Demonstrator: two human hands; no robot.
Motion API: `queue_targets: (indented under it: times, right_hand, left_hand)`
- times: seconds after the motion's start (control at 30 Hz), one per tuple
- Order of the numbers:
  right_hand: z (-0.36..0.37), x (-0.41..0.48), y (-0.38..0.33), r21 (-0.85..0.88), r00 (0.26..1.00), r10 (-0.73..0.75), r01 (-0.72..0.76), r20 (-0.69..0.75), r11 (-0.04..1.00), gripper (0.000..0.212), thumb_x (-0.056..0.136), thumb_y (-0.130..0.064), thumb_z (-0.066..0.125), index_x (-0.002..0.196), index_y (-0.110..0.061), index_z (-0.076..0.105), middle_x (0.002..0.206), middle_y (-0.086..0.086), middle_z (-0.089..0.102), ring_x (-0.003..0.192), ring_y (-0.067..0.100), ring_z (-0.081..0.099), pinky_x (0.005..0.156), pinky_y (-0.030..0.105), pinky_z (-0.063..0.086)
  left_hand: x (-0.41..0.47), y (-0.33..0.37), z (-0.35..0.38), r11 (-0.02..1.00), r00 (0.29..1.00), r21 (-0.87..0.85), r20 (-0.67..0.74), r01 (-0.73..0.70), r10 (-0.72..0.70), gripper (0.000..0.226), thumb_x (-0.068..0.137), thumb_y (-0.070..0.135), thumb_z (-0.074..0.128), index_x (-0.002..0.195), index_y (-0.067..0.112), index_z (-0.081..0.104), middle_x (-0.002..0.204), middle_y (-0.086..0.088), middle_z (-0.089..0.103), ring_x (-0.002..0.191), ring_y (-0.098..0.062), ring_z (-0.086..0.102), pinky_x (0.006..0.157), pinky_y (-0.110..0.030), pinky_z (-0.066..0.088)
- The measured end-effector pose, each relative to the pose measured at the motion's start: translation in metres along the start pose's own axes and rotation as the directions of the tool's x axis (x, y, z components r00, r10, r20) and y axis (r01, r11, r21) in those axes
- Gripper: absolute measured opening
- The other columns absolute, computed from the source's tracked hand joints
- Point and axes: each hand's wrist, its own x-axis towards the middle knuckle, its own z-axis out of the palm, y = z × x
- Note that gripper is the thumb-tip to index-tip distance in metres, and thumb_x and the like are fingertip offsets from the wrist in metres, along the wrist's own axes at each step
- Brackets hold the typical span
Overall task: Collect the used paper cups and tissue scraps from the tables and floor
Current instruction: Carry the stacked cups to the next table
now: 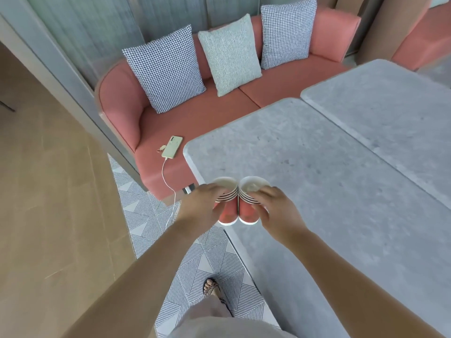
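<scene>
Standing at the near corner of the desk, I looked down with the wooden floor (48,191) on my far left and a strip of grey patterned floor (146,215) beside it. Past that strip stood a pink sofa (122,111). A pale green phone (172,147) lay on its seat near the front edge, and a white cable (168,181) ran from it down over the seat front to the floor. Three cushions leaned against the sofa back: a houndstooth one (168,69), a plain pale one (230,54) and another houndstooth one (286,32).

My foot in a sandal (212,287) was on the patterned floor just beside the desk edge. My left hand (202,203) was curled round a stack of red paper cups (228,212), fingers over the white rims and palm against its left side. This left stack was right at the desk's edge, and I could not tell whether its base rested on the top or hung just off it.

Touching it, side to side, was a second stack of red cups (247,212), which my right hand (275,211) gripped from the right with fingers wrapped over the rims. Both stacks tilted slightly apart at the top, mouths facing up. Something pale showed inside the top cup of the right stack; I could not make out what.

To the right the grey stone-look desk (305,167) spread away, and a second desk (390,106) of the same kind stood just beside it with a narrow seam between them.
</scene>
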Motion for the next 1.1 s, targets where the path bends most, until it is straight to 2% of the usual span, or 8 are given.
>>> queue_targets:
  times: [0.1, 0.17, 0.23, 0.33, 0.53, 0.73, 0.9, 1.1]
  right_hand:
    - [-0.004, -0.020, -0.001, 0.014, 0.998, -0.059, 0.058, 0.003, 0.998, 0.031, 0.085, -0.010, 0.056, 0.115, -0.019, 0.062, 0.113, 0.002, 0.062, 0.097, 0.027, 0.056, 0.079, 0.026, 0.040]
    - [-0.002, -0.028, -0.006, 0.027, 0.994, -0.102, 0.101, 0.031, 0.994, 0.033, 0.086, -0.009, 0.055, 0.117, -0.019, 0.061, 0.115, 0.002, 0.061, 0.101, 0.027, 0.054, 0.081, 0.027, 0.041]
    - [0.003, -0.033, -0.017, 0.046, 0.987, -0.146, 0.144, 0.062, 0.989, 0.034, 0.087, -0.009, 0.055, 0.118, -0.020, 0.060, 0.116, 0.002, 0.061, 0.103, 0.027, 0.054, 0.084, 0.028, 0.042]
    - [0.016, -0.040, -0.041, 0.080, 0.975, -0.212, 0.206, 0.066, 0.975, 0.034, 0.084, -0.008, 0.059, 0.116, -0.020, 0.062, 0.114, 0.002, 0.062, 0.100, 0.028, 0.056, 0.081, 0.028, 0.042]
    - [0.030, -0.050, -0.084, 0.096, 0.937, -0.335, 0.326, 0.098, 0.940, 0.036, 0.079, -0.008, 0.067, 0.113, -0.018, 0.063, 0.112, 0.000, 0.064, 0.099, 0.022, 0.057, 0.083, 0.018, 0.038]
    - [0.049, -0.043, -0.130, 0.097, 0.902, -0.403, 0.392, 0.154, 0.915, 0.032, 0.076, -0.010, 0.070, 0.107, -0.018, 0.066, 0.108, 0.000, 0.066, 0.099, 0.024, 0.061, 0.082, 0.021, 0.040]
    - [0.079, -0.026, -0.188, 0.130, 0.848, -0.496, 0.479, 0.186, 0.868, 0.031, 0.075, -0.008, 0.070, 0.105, -0.014, 0.067, 0.103, 0.002, 0.067, 0.098, 0.027, 0.061, 0.084, 0.031, 0.046]
    - [0.138, -0.009, -0.281, 0.188, 0.772, -0.599, 0.569, 0.212, 0.800, 0.028, 0.075, -0.007, 0.069, 0.103, -0.014, 0.067, 0.098, 0.002, 0.067, 0.092, 0.026, 0.060, 0.083, 0.019, 0.036]
  left_hand:
    - [-0.026, 0.017, 0.001, 1.000, 0.998, 0.005, -0.062, 0.014, -0.014, 0.041, 0.075, 0.014, 0.062, 0.110, 0.034, 0.056, 0.106, 0.012, 0.067, 0.093, -0.011, 0.058, 0.070, -0.022, 0.046]
    - [-0.045, 0.022, -0.003, 0.998, 0.995, 0.037, -0.088, 0.047, -0.043, 0.044, 0.075, 0.016, 0.059, 0.113, 0.036, 0.050, 0.107, 0.015, 0.064, 0.097, -0.007, 0.051, 0.069, -0.018, 0.040]
    - [-0.067, 0.022, -0.010, 0.992, 0.991, 0.060, -0.084, 0.107, -0.102, 0.042, 0.078, 0.019, 0.058, 0.114, 0.039, 0.050, 0.110, 0.014, 0.063, 0.097, -0.009, 0.054, 0.069, -0.021, 0.044]
    - [-0.101, 0.020, -0.027, 0.978, 0.978, 0.079, -0.096, 0.192, -0.185, 0.038, 0.079, 0.021, 0.058, 0.112, 0.039, 0.053, 0.108, 0.007, 0.066, 0.095, -0.022, 0.061, 0.067, -0.034, 0.053]
    - [-0.154, 0.019, -0.053, 0.940, 0.933, 0.071, -0.166, 0.334, -0.319, 0.032, 0.080, 0.022, 0.058, 0.110, 0.033, 0.061, 0.105, 0.007, 0.067, 0.094, -0.021, 0.061, 0.069, -0.035, 0.053]
    - [-0.192, -0.003, -0.075, 0.902, 0.874, 0.002, -0.248, 0.432, -0.418, 0.034, 0.076, 0.016, 0.061, 0.104, 0.034, 0.064, 0.106, 0.011, 0.064, 0.090, -0.016, 0.062, 0.062, -0.022, 0.044]
    - [-0.229, -0.039, -0.110, 0.854, 0.812, -0.017, -0.302, 0.520, -0.500, 0.033, 0.076, 0.016, 0.061, 0.104, 0.033, 0.065, 0.109, 0.010, 0.063, 0.089, -0.021, 0.063, 0.063, -0.033, 0.052]
    - [-0.288, -0.098, -0.166, 0.781, 0.708, -0.038, -0.396, 0.623, -0.584, 0.033, 0.075, 0.014, 0.061, 0.102, 0.032, 0.066, 0.107, 0.012, 0.064, 0.085, -0.022, 0.063, 0.060, -0.030, 0.050]
